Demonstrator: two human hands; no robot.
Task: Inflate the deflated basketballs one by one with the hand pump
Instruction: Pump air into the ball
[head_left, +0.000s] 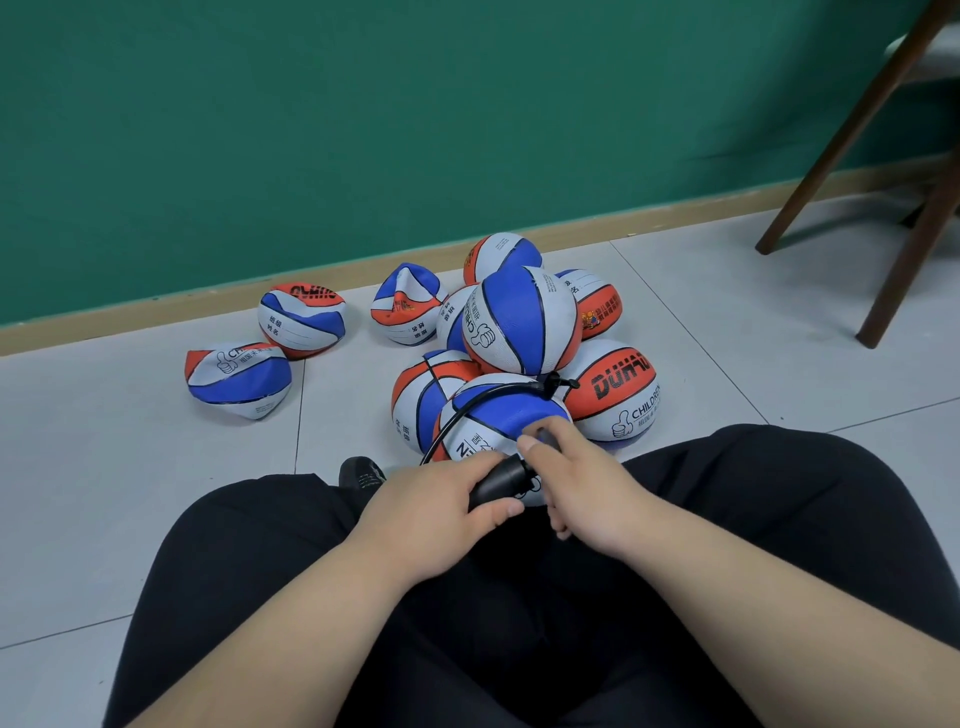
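Grip for pumping: your left hand (431, 509) wraps the stiff black plastic hand pump (498, 480), your right hand (582, 488) curls round its handle end; the light, probably soft blue, white and orange rubber basketball (511, 410) lies between your knees (249, 525), best steadied there, not squeezed

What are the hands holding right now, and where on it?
The hand pump: left hand grips its black barrel, right hand grips its handle end.

Bare floor (701, 322) is left between the ball pile (519, 322) and the chair legs (911, 260); its left side, toward the wall edge, is obstructed by deflated balls (301, 322).
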